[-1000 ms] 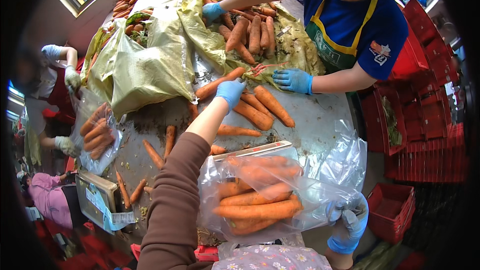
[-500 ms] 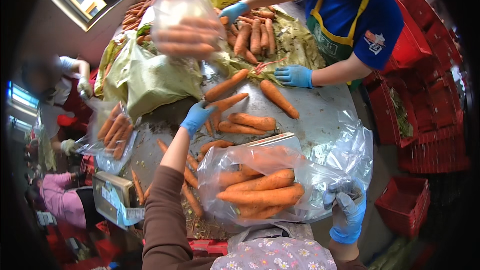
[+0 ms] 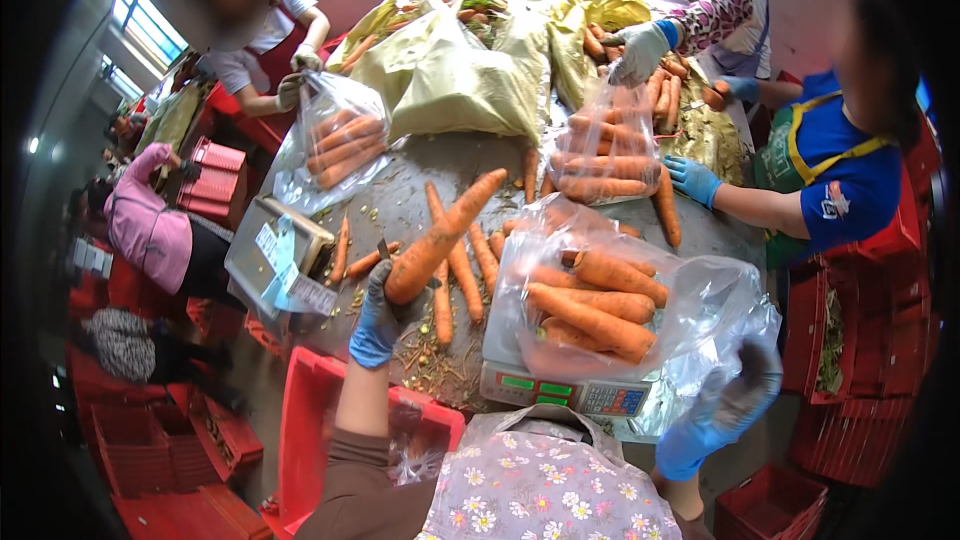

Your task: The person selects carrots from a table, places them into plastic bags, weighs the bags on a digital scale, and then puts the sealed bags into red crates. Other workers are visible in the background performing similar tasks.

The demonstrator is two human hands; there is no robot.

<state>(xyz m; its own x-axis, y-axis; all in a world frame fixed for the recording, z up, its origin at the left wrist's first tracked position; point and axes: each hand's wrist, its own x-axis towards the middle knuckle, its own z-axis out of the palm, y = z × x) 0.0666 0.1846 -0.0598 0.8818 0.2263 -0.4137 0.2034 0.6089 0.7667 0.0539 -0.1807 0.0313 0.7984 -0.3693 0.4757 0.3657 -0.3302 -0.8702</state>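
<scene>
My left hand (image 3: 376,325), in a blue glove with dirt-greyed fingers, grips a large carrot (image 3: 450,230) by its thick end. The carrot's tip points up and away to the right, above other loose carrots (image 3: 462,275) on the metal table. A clear plastic bag (image 3: 690,295) with several carrots (image 3: 600,315) in it lies on a digital scale (image 3: 505,383), its mouth spread toward the right. Beside that bag, my right hand (image 3: 715,415), also blue-gloved, is raised with thumb and fingers apart and nothing visible between them.
A filled bag of carrots (image 3: 605,155) hangs from a co-worker's gloved hand (image 3: 640,50) across the table. Another co-worker's blue-gloved hand (image 3: 693,180) rests at the right. At the left stand a second scale (image 3: 285,255) and another carrot bag (image 3: 345,145). A red crate (image 3: 310,420) stands below the near edge.
My left hand has drawn back toward me, lifting a carrot. My right hand has parted its fingers near the bag. The view has swung left, and the co-worker's carrot bag has come lower.
</scene>
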